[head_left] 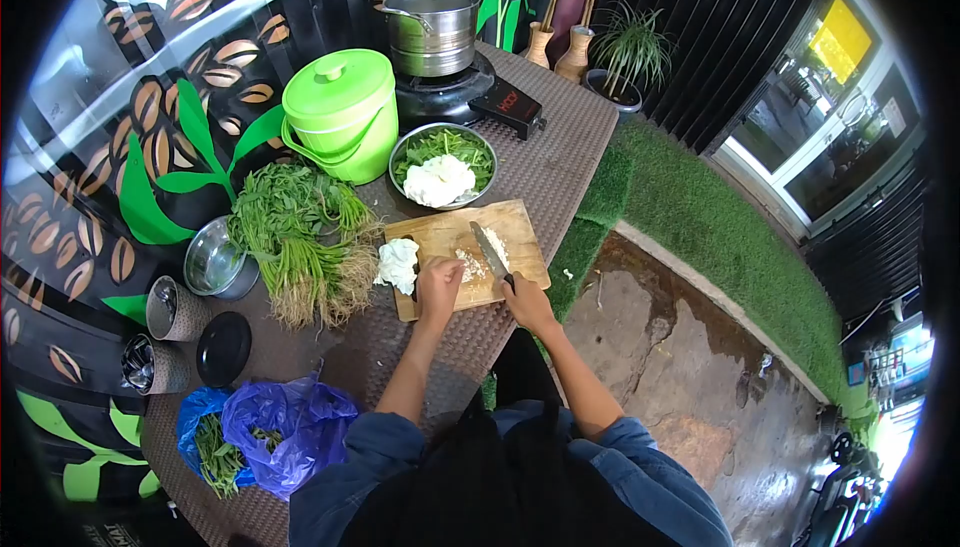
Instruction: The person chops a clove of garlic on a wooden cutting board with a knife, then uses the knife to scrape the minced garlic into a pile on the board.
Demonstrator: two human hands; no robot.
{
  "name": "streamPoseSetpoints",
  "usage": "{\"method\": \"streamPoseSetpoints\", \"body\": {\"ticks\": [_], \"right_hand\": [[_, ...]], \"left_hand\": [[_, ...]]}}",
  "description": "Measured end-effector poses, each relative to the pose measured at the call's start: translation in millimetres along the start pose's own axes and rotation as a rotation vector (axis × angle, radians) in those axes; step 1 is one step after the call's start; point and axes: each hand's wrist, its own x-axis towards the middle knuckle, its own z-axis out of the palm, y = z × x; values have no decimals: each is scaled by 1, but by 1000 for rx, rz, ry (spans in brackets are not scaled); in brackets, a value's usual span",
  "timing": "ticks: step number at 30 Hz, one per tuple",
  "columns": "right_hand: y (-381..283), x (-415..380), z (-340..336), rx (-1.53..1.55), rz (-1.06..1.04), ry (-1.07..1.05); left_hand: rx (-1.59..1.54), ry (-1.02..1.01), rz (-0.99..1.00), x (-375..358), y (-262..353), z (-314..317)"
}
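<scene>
My right hand [527, 303] is wrapped round the dark handle of a kitchen knife [488, 248], whose blade lies over the wooden cutting board [526, 232]. Finely chopped white bits [472, 265] are scattered on both sides of the blade. My left hand [438, 289] rests at the board's near left part, fingers curled together beside the bits; whatever they may hold is hidden. Left of that hand, a white crumpled piece [397, 261] overlaps the board's edge. Behind the board, a metal bowl [399, 183] contains green leaves and a white lump [440, 181].
Bunched rooted greens [305, 237] lie left of the board. A lidded green bucket [340, 117] and a steel pot [432, 32] on a burner [440, 97] stand behind. Purple and blue bags [295, 437], a metal basin [215, 262] and cutlery holders [170, 309] occupy the left side.
</scene>
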Motion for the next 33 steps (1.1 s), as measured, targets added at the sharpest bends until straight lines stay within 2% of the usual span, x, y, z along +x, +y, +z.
{"method": "streamPoseSetpoints", "body": {"ticks": [3,5,6,8,11,16,18,22,24,26,31,33], "right_hand": [[-14,-6,7,-84,45,-17],[-20,-8,17,-157,-7,9],[-28,-9,15,-129,8,-27],[-35,-4,19,-129,23,-46],[-39,1,15,-139,32,-90],[-55,-12,19,-235,45,-115],[-55,-17,37,-262,165,-62],[-46,2,34,-202,77,-73],[-44,4,28,-225,44,-78],[-48,1,28,-247,5,-91],[-60,-10,40,-203,161,-93],[-58,0,33,-198,138,-113]], "left_hand": [[-171,8,-85,12,-11,9],[77,65,118,17,-24,14],[75,65,120,18,-25,14],[48,-41,73,18,-26,14],[18,-67,14,11,-18,9],[-17,-44,-19,-11,-9,0],[39,-25,44,-13,-7,-2],[20,-55,70,-17,-5,-10],[-102,-106,-62,-16,-6,-12],[-136,-65,-79,-17,-9,-7],[-129,63,-64,-18,-12,6],[-78,75,-70,-20,-12,6]]}}
